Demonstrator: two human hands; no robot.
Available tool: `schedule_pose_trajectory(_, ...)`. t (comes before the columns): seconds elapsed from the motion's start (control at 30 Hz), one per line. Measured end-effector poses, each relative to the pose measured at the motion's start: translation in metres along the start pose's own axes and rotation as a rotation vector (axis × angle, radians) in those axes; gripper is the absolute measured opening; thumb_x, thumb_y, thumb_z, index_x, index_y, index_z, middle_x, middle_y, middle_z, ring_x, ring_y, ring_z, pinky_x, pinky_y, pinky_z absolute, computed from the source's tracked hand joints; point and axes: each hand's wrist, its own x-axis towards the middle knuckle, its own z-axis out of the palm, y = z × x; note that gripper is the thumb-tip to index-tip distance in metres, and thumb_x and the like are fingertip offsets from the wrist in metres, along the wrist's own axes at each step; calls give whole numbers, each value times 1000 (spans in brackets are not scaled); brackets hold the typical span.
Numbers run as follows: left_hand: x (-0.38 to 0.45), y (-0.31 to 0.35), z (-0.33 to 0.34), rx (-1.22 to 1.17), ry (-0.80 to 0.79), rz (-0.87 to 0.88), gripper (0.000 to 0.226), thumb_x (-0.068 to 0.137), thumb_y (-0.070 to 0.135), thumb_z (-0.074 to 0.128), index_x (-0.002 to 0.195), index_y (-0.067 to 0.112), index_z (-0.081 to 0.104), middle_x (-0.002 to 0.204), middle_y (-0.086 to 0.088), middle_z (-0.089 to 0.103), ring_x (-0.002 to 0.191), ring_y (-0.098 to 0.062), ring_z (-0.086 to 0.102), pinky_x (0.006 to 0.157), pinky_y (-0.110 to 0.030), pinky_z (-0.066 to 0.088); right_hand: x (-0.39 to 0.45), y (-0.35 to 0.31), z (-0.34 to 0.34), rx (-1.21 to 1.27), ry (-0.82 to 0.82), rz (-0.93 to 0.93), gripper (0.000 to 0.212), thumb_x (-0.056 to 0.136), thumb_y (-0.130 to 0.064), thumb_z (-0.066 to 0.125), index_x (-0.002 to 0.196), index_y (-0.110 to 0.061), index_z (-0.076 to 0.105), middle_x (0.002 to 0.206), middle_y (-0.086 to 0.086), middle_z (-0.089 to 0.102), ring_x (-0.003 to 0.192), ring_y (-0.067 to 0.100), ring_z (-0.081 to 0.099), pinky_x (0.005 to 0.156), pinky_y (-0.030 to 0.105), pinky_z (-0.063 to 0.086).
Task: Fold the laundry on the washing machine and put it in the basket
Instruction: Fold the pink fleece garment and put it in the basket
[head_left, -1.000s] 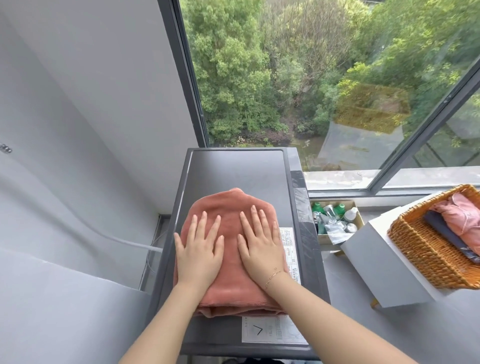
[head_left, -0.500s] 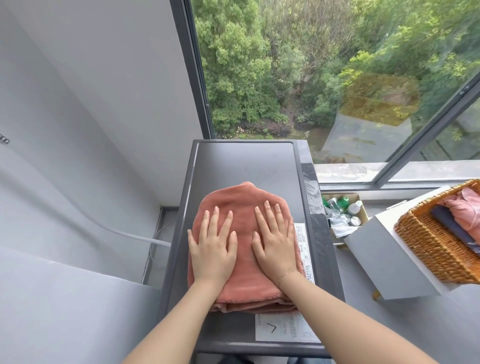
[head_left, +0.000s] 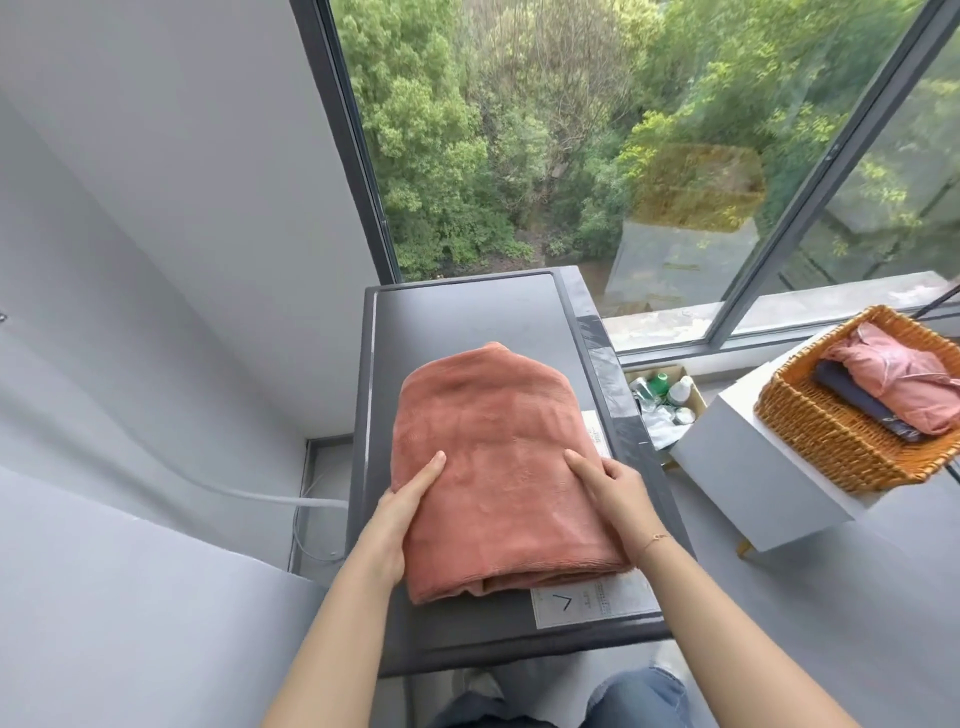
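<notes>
Now hands off top, gripping towel's sides.

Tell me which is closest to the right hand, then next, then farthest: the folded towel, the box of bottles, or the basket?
From the right hand, head view:
1. Folded towel: its fingers hold the right edge.
2. Box of bottles: on the floor, right of the washing machine.
3. Basket: far right, on the white box.

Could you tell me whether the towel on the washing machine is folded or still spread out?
Folded: the towel lies as a compact bundle with stacked layers at its near edge.
</notes>
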Motion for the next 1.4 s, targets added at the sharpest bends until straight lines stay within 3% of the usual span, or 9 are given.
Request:
schedule_pose_trajectory(0.13, 3, 15, 5, 63, -62, -10, 78, 54, 48, 87, 120, 14, 62, 102, -8, 74, 95, -26, 70, 80, -38, 56, -6, -13, -14, 160, -294, 132, 49, 75, -52, 73, 108, -17, 67, 99, 0, 74, 91, 16, 71, 80, 29, 55)
schedule_pose_trajectory(0.23, -3, 18, 22, 28, -149, -47, 61, 65, 39, 81, 116, 10, 65, 102, -14, 73, 97, -29, 69, 86, -41, 54, -8, -9, -27, 329, -378, 162, 55, 76, -43, 75, 120, -15, 62, 110, 8, 71, 103, 22, 68, 90, 37, 53)
schedule_pose_trajectory(0.47, -12, 18, 81, -74, -286, -38, 53, 63, 24, 81, 112, 7, 69, 107, -16, 71, 92, -29, 69, 93, -42, 51, -10, -13, -92, 472, -292, 100, 56, 73, -27, 74, 124, -12, 58, 114, 15, 68, 107, 32, 64, 96, 46, 50)
schedule_pose_trajectory(0.67, -12, 26, 190, 21, -389, 29, 31, 72, 19, 77, 100, 9, 68, 90, -11, 75, 73, -21, 72, 72, -34, 54, 1, -6, -188, 556, -161, 71, 57, 74, -28, 73, 125, -10, 56, 115, 16, 67, 108, 32, 64, 96, 46, 50)
schedule_pose_trajectory(0.87, 0, 9, 296, 102, -417, -65, 68, 55, 32, 87, 116, 7, 67, 110, -17, 70, 99, -32, 68, 93, -45, 50, 17, 24, -279, 638, -67, 106, 54, 72, -29, 72, 121, -11, 59, 112, 15, 69, 107, 32, 64, 95, 45, 50)
schedule_pose_trajectory(0.97, 8, -5, 359, 121, -417, -98, 67, 57, 31, 86, 117, 8, 66, 111, -18, 70, 101, -35, 67, 98, -49, 47, 30, 40, -334, 641, -18, 128, 53, 70, -30, 74, 119, -14, 60, 112, 12, 70, 106, 29, 65, 97, 44, 50)
schedule_pose_trajectory(1.1, 15, -27, 446, 174, -438, -139, 48, 70, 27, 77, 113, 7, 66, 102, -17, 72, 90, -33, 69, 91, -45, 50, 48, 66, -415, 637, 49, 117, 55, 72, -32, 76, 123, -23, 58, 114, 3, 70, 106, 21, 66, 96, 41, 50)
schedule_pose_trajectory(1.23, 27, -39, 505, 176, -436, -161, 54, 64, 29, 79, 113, 8, 67, 102, -16, 72, 88, -32, 70, 86, -42, 52, 70, 79, -470, 577, 109, 103, 67, 68, -39, 79, 128, -29, 52, 120, -2, 66, 108, 15, 64, 95, 35, 50)
schedule_pose_trajectory(1.4, 43, -54, 575, 101, -436, -167, 36, 77, 26, 69, 109, 9, 66, 92, -13, 73, 78, -28, 71, 79, -40, 54, 110, 88, -529, 440, 237, 103, 52, 77, -35, 77, 121, -28, 50, 119, -7, 58, 106, 7, 59, 91, 26, 48)
